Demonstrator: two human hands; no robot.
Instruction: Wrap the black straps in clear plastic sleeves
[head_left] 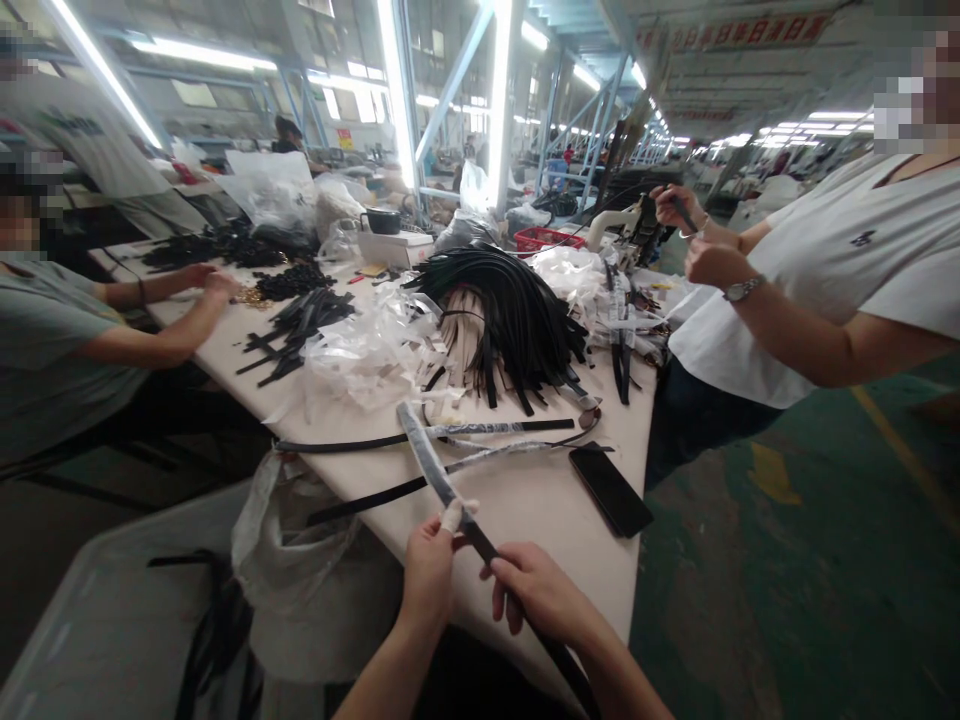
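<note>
A long black strap (480, 541), like a belt strap, runs from the table down toward my lap. Its far part is wrapped in a clear plastic sleeve (427, 455). My left hand (433, 560) pinches it near the sleeve's lower end, a pale cover on one fingertip. Just below, my right hand (536, 590) grips the bare black part with thumb on top. Beyond my hands, more black straps (375, 494) with clear wrapping partly on them lie crossed on the table. A dark phone (611, 490) rests to the right of them.
A large bundle of black straps (517, 310) and crumpled clear plastic (367, 345) cover the table's middle. One person (67, 340) works at the left edge; another (817, 270) stands at the right holding a dark strip. A white sack (300, 560) hangs below the table's left edge.
</note>
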